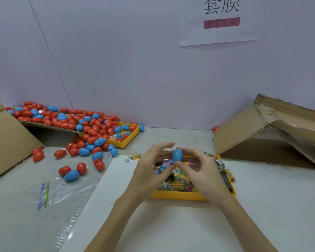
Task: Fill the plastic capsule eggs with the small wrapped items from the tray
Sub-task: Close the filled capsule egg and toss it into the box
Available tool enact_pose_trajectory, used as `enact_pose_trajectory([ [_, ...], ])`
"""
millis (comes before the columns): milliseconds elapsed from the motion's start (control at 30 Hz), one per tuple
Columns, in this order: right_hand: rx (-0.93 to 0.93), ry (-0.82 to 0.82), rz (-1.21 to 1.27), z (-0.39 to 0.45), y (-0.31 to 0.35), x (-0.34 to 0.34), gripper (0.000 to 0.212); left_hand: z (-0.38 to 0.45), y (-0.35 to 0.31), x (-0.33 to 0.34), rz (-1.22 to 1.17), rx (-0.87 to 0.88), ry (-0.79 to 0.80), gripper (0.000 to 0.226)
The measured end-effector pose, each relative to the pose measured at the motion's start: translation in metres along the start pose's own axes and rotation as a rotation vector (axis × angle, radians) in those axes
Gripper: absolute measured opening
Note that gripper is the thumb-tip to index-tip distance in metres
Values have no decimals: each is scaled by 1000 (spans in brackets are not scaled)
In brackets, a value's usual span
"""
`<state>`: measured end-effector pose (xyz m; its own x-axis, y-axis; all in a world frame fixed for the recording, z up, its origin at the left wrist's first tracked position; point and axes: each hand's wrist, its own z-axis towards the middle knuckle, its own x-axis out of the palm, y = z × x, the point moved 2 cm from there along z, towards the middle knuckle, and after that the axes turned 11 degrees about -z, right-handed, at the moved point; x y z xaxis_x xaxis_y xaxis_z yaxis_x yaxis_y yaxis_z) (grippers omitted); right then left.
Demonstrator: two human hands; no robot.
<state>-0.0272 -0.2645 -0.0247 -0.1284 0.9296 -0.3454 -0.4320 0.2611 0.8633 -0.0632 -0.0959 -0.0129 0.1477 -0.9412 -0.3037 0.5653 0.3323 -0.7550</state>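
Between the fingers: blue capsule egg (177, 155), upright, held above the near yellow tray (180, 195).
Right hand (198, 171): thumb and forefinger pinch the egg from below and above.
Left hand (149, 168): fingers loosely spread beside the egg; whether they touch it I cannot tell.
Handling: likely light, hollow, stiff and smooth plastic, so apt to slip or pop apart at the seam; best held round the widest part, one hand on each half.
Under the hands: small wrapped items (178, 176) heaped in that tray, probably crinkly and light, easy to pinch by a corner.
Just left of the fingers: two stray wrapped packets (133, 158) on a white sheet (171, 224).
Further left: clear plastic bag (62, 186) on the grey worktop (11, 215), with loose eggs.
Far left: pile of red and blue eggs (76, 124) spilling over cardboard into a second yellow tray (129, 137).
Far right: flattened cardboard box (262, 135).
Beyond: pale wall with a paper sign (221, 20).
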Motion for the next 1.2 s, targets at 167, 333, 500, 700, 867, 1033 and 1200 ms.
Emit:
enact_pose_trajectory([
  [167, 22, 60, 48, -1, 2, 1, 15, -1, -1, -1, 106, 116, -11, 40],
  [333, 58, 10, -126, -1, 4, 1, 54, -1, 4, -1, 82, 35, -73, 31],
  [500, -86, -79, -550, 2, -6, -17, 16, 0, 12, -10, -71, -177, -72, 37],
  [700, -56, 112, -686, 4, -13, -4, 19, -2, 6, -8, -98, -213, -60, 28],
  [867, 64, 141, -822, 7, -19, 0, 33, -3, 1, -7, -70, -171, -43, 14],
  [1033, 84, 111, -810, 9, -18, -2, 4, -5, 4, -5, -140, -255, -47, 28],
  [1200, 43, 134, -852, 9, -17, 0, 3, -6, 1, -6, -53, -206, -89, 27],
])
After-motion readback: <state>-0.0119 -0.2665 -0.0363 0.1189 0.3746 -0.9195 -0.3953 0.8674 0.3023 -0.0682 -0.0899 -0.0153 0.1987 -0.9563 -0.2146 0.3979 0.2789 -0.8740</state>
